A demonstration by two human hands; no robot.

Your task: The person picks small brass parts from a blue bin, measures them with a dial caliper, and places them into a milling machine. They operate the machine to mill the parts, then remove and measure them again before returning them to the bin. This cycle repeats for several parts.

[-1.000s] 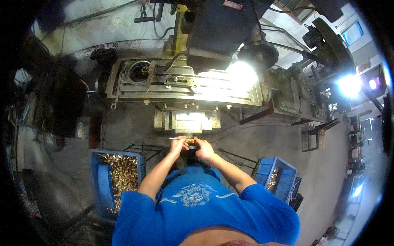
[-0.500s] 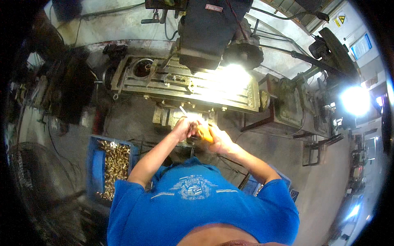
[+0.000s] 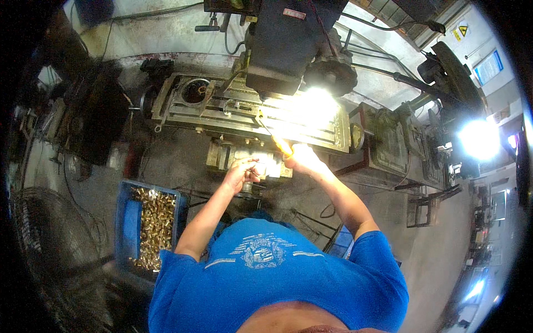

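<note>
My right hand (image 3: pixel 306 161) is closed on a yellow-handled tool (image 3: pixel 283 146). Its thin shaft points away from me over the machine's slotted metal table (image 3: pixel 183 117), with the tip near a small fitting there. The tip is too small to make out, so I cannot tell the tool's exact kind. Below the table's front edge, my left hand (image 3: pixel 242 171) hovers with curled fingers pinched together; what lies between them, if anything, is too small to name. Behind it is a pale metal block (image 3: pixel 222 156), part of the machine's base.
A dark machine head (image 3: pixel 277 50) hangs over the table, beside a bright lamp (image 3: pixel 322 102). At my left stands a blue crate (image 3: pixel 120 222) of small brass-coloured parts (image 3: pixel 155 227). A handwheel (image 3: pixel 147 104) juts from the table's left end; a metal cabinet (image 3: pixel 383 139) stands right.
My hands were together near my body. They have parted: the right has moved forward with the yellow-handled tool over the table, while the left has drawn slightly back and left.
</note>
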